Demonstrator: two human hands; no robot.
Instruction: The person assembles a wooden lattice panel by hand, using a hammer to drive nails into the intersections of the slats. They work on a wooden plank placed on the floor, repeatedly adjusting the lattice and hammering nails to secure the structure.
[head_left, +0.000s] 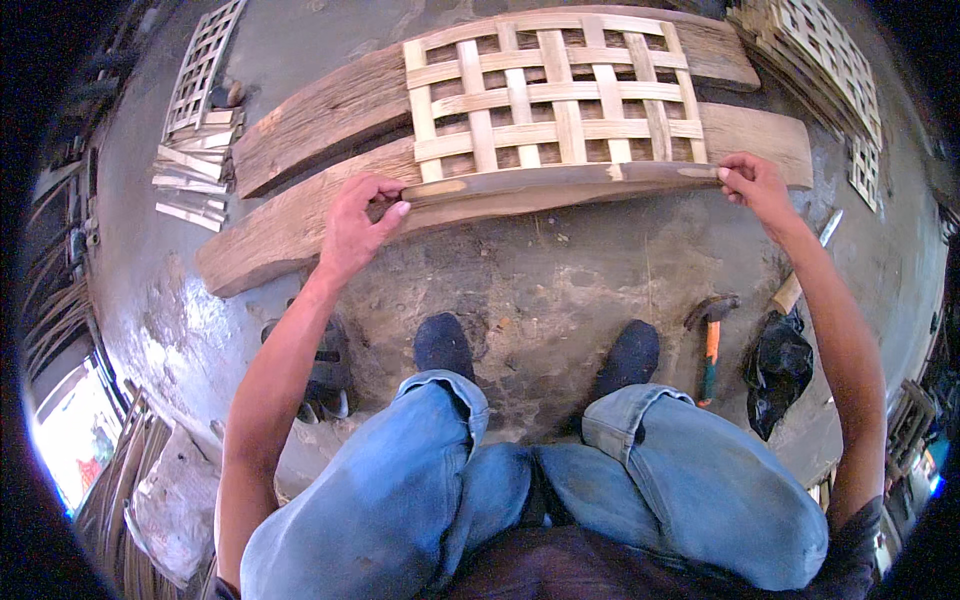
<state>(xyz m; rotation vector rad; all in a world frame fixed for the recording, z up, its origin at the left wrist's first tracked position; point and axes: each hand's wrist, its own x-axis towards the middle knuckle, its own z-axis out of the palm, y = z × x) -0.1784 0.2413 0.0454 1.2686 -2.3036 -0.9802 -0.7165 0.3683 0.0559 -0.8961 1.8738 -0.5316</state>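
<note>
Your left hand [358, 226] pinched the left end of a long dark strip [560, 178], which ran along the near edge of the woven lattice [562, 93] on the wooden planks [275, 238]; your right hand [762, 192] pinched its right end.

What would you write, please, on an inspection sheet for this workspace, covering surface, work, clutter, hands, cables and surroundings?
Surface: grey, stained floor; thick wooden planks lie on it.
Work: woven lattice panel lies across the planks; long brown strip runs along its near edge.
Clutter: hammer, wooden-handled blade and black plastic bag at right; short pale strips at left.
Hands: left hand and right hand pinch opposite ends of the long brown strip.
Cables: nothing seen.
Surroundings: stacked lattice panels upper right; pale sack lower left.
</note>
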